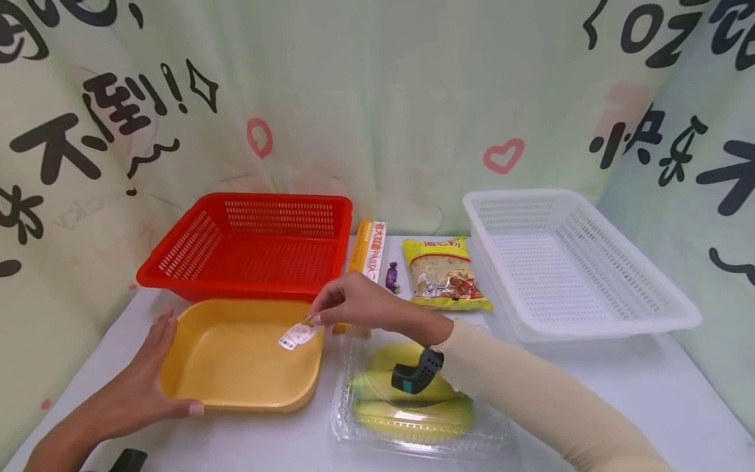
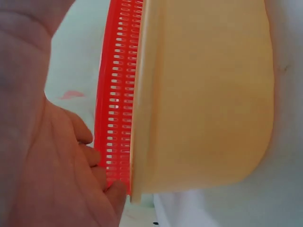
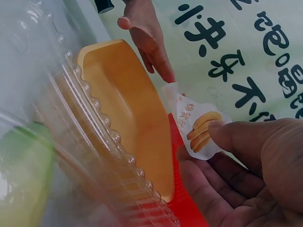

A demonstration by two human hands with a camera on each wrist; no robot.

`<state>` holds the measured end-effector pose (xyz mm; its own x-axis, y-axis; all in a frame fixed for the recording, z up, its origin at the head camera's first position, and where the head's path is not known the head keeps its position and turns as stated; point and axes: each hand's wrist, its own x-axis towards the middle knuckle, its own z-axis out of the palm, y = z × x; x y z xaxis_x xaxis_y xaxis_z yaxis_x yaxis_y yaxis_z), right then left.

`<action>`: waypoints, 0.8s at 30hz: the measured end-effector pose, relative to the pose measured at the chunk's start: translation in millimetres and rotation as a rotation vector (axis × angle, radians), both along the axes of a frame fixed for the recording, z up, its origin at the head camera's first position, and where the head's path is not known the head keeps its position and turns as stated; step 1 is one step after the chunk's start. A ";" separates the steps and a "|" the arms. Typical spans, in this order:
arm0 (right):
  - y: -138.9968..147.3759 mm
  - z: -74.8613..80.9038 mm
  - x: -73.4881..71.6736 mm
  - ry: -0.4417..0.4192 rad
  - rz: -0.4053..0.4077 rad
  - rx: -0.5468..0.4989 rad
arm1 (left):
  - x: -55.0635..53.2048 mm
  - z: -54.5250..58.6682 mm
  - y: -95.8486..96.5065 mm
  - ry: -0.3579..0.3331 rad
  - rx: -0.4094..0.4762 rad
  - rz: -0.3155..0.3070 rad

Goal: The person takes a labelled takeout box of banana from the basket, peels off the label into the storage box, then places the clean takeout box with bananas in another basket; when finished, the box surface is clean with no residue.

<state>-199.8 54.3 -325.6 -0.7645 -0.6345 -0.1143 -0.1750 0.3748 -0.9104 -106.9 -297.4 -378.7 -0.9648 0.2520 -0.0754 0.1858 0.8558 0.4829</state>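
My right hand (image 1: 352, 301) pinches one end of a small white snack packet (image 1: 299, 334) over the yellow plastic basin (image 1: 242, 354). In the right wrist view the packet (image 3: 194, 125) carries orange print and a picture of golden-brown food, with the thumb over the picture. My left hand (image 1: 141, 380) lies along the basin's left side, fingers extended toward its rim and thumb stretched along the front. From the left wrist, that hand (image 2: 71, 161) shows beside the basin wall (image 2: 208, 104). The basin's visible inside is bare.
Behind the basin stands a red basket (image 1: 265, 262); a white basket (image 1: 566, 275) is at right. A clear box of bananas (image 1: 413, 419) sits under my right forearm. A pasta box (image 1: 370, 252), purple candy (image 1: 392, 278) and yellow noodle bag (image 1: 445, 275) lie between the baskets.
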 end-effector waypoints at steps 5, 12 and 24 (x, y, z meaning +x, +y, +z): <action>-4.1 0.5 0.5 -0.020 0.026 0.034 | 1.1 -4.2 -0.4 -0.028 0.016 -0.004; -9.1 -2.7 -1.2 0.004 0.065 0.064 | 0.3 -6.3 -1.9 -0.053 0.014 0.003; -16.9 -9.9 -1.1 0.031 0.154 0.128 | -3.2 -10.2 1.6 -0.046 -0.020 0.014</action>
